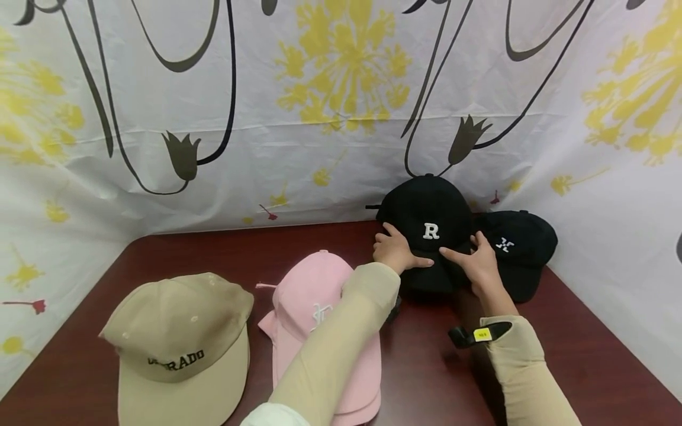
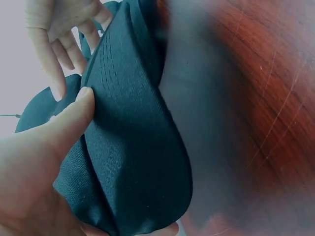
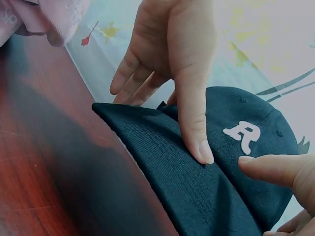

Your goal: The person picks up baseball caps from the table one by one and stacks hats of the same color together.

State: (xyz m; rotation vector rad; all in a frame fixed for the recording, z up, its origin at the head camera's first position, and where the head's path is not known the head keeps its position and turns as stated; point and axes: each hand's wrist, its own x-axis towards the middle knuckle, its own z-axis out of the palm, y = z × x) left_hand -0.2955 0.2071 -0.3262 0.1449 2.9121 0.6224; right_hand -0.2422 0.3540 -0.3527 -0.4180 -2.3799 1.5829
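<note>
A black baseball cap [image 1: 426,219] with a white letter R on its front stands at the back right, brim toward me. My left hand [image 1: 396,251] holds its left side, the thumb lying on the brim and the fingers round the side. My right hand [image 1: 482,266] is at its right side, fingers fairly straight and thumb stretched toward the crown by the white R. In the left wrist view the left thumb rests on the brim [image 2: 133,137]. A second black cap [image 1: 524,242] with a small white emblem sits just right of my right hand.
Left of the black caps lie stacked pink caps [image 1: 314,284], partly hidden by my left sleeve. A beige cap [image 1: 186,331] with dark lettering sits farther left. The dark red table [image 1: 426,355] ends at a patterned white cloth [image 1: 256,154] behind.
</note>
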